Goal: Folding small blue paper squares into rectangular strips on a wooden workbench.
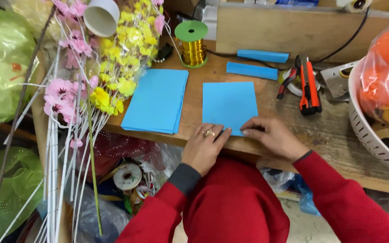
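Observation:
A single blue paper sheet (229, 104) lies flat near the front edge of the wooden table (325, 135). My left hand (202, 148), with a ring on one finger, presses its fingertips on the sheet's near left corner. The fingertips of my right hand (273, 136) rest on the sheet's near right corner. Neither hand grips anything. A stack of the same blue sheets (157, 100) lies to the left of the single sheet.
Two narrow blue strips (253, 70) lie at the back. Right of them lies an orange utility knife (309, 85); a gold wire spool (193, 45) stands behind the stack. Pink and yellow artificial flowers (100, 67) crowd the left. A white basket (370, 130) sits at right.

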